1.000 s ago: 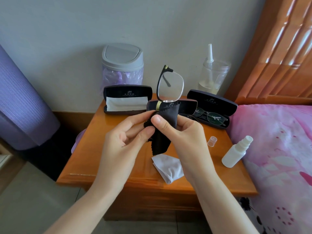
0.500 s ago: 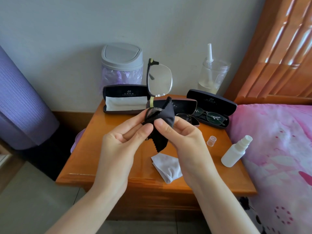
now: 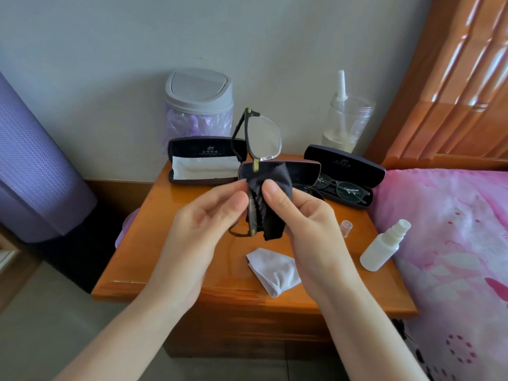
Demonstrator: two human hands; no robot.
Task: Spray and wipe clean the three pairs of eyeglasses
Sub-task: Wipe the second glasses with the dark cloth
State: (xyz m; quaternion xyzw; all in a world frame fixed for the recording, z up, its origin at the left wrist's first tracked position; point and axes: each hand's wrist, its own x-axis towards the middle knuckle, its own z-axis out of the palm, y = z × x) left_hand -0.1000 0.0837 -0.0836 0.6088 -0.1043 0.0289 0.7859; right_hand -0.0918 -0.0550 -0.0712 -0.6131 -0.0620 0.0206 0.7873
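Note:
I hold a pair of black half-rim eyeglasses (image 3: 262, 138) upright above the nightstand, one lens up and the other wrapped in a black cloth (image 3: 270, 188). My left hand (image 3: 198, 229) pinches the frame at its lower lens. My right hand (image 3: 305, 215) pinches the black cloth around that lens with thumb and fingers. A second pair of glasses (image 3: 343, 189) lies in an open case (image 3: 345, 166) at the right. A third pair (image 3: 305, 189) shows partly behind my right hand. A white spray bottle (image 3: 383, 247) lies at the nightstand's right edge, its clear cap (image 3: 346, 224) beside it.
An open case with a white cloth (image 3: 204, 160) stands at the back left of the wooden nightstand (image 3: 165, 259). A crumpled white cloth (image 3: 273, 270) lies near the front. A grey bin (image 3: 199, 105) and a clear jar (image 3: 347, 119) stand against the wall. A pink bed (image 3: 453, 243) adjoins on the right.
The glasses swung left and back toward centre while tilting. The black cloth has shifted in my right fingers over the lower lens; both hands stay close together.

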